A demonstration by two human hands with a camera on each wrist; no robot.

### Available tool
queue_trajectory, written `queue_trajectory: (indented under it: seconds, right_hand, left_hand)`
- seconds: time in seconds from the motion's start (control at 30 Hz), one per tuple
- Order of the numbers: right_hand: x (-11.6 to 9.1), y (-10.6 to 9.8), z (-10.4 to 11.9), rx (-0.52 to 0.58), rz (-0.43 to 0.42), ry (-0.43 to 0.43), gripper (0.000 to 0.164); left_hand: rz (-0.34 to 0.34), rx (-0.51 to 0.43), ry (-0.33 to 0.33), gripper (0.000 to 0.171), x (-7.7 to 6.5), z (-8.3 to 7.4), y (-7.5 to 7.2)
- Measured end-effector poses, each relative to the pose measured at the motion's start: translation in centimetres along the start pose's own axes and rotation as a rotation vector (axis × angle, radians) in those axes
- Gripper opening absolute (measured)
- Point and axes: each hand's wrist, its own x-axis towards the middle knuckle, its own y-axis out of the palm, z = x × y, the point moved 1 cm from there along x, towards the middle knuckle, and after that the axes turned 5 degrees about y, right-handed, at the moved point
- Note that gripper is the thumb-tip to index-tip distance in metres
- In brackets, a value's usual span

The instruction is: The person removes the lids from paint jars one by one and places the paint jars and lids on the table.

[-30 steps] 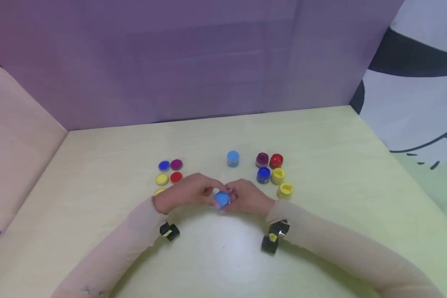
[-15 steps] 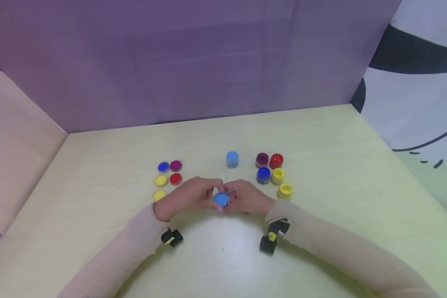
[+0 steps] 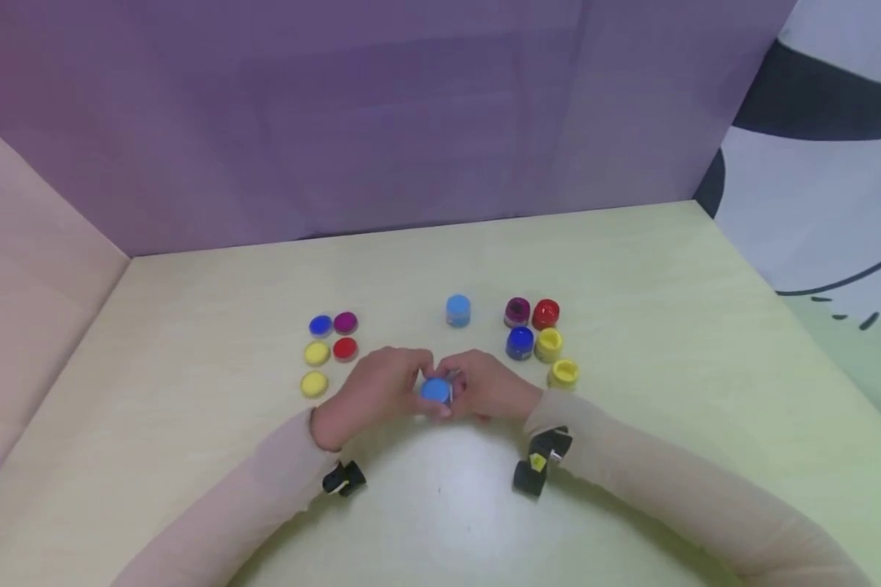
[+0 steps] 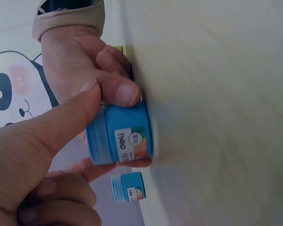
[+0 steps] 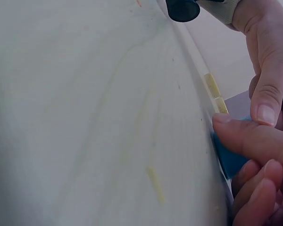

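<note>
Between my two hands is a small light-blue paint jar (image 3: pixel 435 391) with its lid on, low over the table. My right hand (image 3: pixel 493 386) grips the jar's body, thumb along its side, as the left wrist view shows. The thumb and fingers of my left hand (image 3: pixel 382 390) pinch around the lid (image 4: pixel 98 139). In the right wrist view, fingers cover most of the jar (image 5: pixel 233 157). Another light-blue jar (image 3: pixel 458 311), lidded, stands just beyond my hands.
To the right stand open jars: purple (image 3: pixel 517 312), red (image 3: pixel 546 315), dark blue (image 3: pixel 520 343) and yellow ones (image 3: pixel 548 346). Loose lids lie at left, among them a blue lid (image 3: pixel 320 326), a red lid (image 3: pixel 345 350) and a yellow lid (image 3: pixel 314 384). A purple wall (image 3: pixel 426 122) rises behind the table.
My left wrist has turned and shifted slightly right and nearer, uncovering the front yellow lid. The right hand and the held jar stay almost in place.
</note>
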Motion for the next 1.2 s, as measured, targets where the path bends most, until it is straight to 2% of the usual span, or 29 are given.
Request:
queue_trajectory:
  seconds: [0.13, 0.2, 0.37, 0.47, 0.6, 0.67, 0.73, 0.83, 0.93, 1.03, 1.2]
  right_hand:
    - [0.2, -0.1, 0.2, -0.002, 0.004, 0.01, 0.023]
    - [0.2, -0.1, 0.2, 0.002, 0.011, 0.022, 0.022]
    - [0.1, -0.1, 0.1, 0.017, 0.02, 0.038, 0.026]
    - [0.2, -0.1, 0.1, 0.018, 0.022, 0.043, 0.029]
    - [0.2, -0.1, 0.1, 0.005, 0.014, 0.054, 0.033]
    - [0.3, -0.1, 0.1, -0.005, 0.011, 0.058, 0.034]
    - [0.3, -0.1, 0.1, -0.006, 0.013, 0.051, 0.031]
    - [0.3, -0.1, 0.2, -0.008, 0.013, 0.042, 0.031]
    - [0.2, -0.1, 0.2, -0.003, 0.016, 0.038, 0.031]
    - [0.2, -0.1, 0.0, 0.015, 0.022, 0.036, 0.028]
    - [0.2, -0.2, -0.1, 0.032, 0.022, 0.032, 0.025]
  left_hand:
    - [-0.04, 0.04, -0.029, 0.039, -0.1, -0.4, 0.1]
    - [-0.04, 0.044, -0.039, 0.04, -0.1, -0.4, 0.1]
    - [0.017, 0.032, -0.03, 0.042, 0.0, -0.1, -0.1]
    - [0.067, 0.006, 0.074, 0.043, 0.1, 0.7, -0.7]
    - [0.143, -0.069, 0.317, 0.045, 0.5, 2.2, -1.6]
    - [0.173, -0.09, 0.411, 0.043, 0.7, 2.6, -1.9]
    - [0.192, -0.097, 0.457, 0.04, 0.9, 2.8, -2.2]
    - [0.184, -0.079, 0.455, 0.037, 1.0, 2.7, -2.2]
    - [0.149, -0.038, 0.397, 0.031, 0.9, 2.3, -1.9]
    - [0.104, 0.015, 0.307, 0.025, 0.8, 1.6, -1.2]
    - [0.019, 0.051, 0.14, 0.034, 0.3, 0.6, -0.1]
